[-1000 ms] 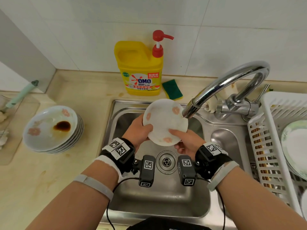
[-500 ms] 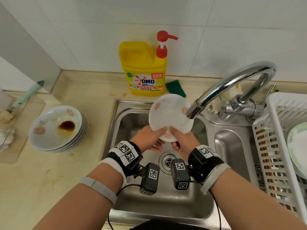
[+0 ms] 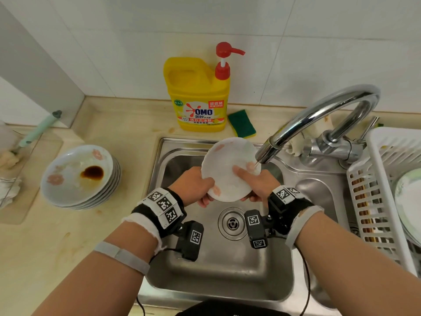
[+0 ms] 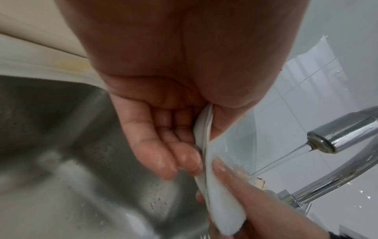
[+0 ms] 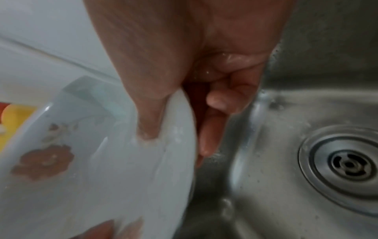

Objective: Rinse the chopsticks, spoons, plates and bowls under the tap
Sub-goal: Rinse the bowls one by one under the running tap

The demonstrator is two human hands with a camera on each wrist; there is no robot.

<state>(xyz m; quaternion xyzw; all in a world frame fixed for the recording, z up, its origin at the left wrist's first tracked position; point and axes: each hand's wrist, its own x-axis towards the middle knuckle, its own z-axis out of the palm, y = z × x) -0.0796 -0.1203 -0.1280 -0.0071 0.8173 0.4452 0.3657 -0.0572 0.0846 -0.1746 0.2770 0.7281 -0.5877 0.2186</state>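
Steel sink [image 3: 218,267] below my wrists; my left hand [image 3: 193,185] and right hand [image 3: 257,183] each grip the plate [image 3: 225,169] by its rim, tilted over the drain [image 3: 232,223]; tap [image 3: 303,131] runs onto its right edge; dirty plates [image 3: 79,176] stacked left; soap bottle [image 3: 198,96] behind.

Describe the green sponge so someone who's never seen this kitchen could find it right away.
Start at the steel sink. On the counter behind its back rim stands a yellow detergent jug with a red pump. The sponge lies just right of it: small, dark green on top, yellow underneath.
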